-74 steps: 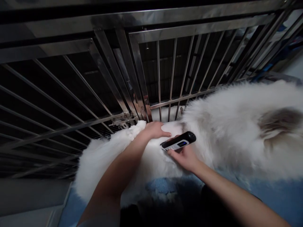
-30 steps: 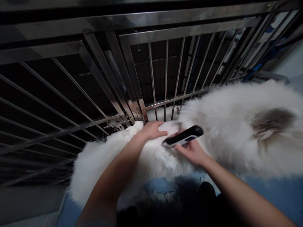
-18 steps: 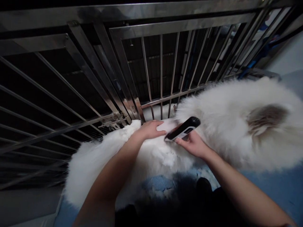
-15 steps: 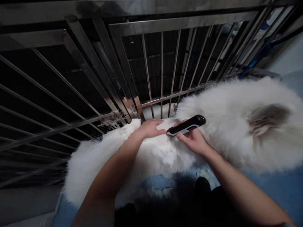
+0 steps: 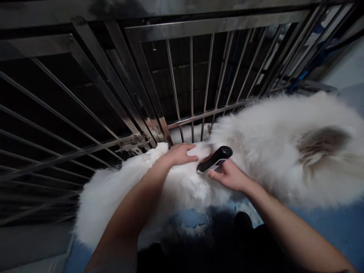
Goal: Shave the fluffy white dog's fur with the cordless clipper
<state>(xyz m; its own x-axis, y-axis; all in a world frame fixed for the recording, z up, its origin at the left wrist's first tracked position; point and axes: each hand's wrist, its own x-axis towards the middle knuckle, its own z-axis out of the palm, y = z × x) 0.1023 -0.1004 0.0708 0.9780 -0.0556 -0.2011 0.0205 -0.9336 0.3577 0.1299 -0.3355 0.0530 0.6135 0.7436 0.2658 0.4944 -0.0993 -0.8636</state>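
Observation:
A large, fluffy white dog stretches across the view, with a patch cropped close on its middle. Over that patch my left hand lies flat, thumb apart from the fingers. My right hand grips a black and grey hair clipper, its head down against the coat at the edge of the cropped patch. Some right-hand fingers are hidden behind the clipper. Just below, a loose clump of cut fur rests on the dog's side.
A metal cage with upright bars and a latch stands right behind the dog. Cut fur litters the blue floor near a dark shoe. A pale wall rises at the right.
My right hand has drawn the clipper a little down and left, and its body now stands more steeply. The left hand has stayed in its place on the dog.

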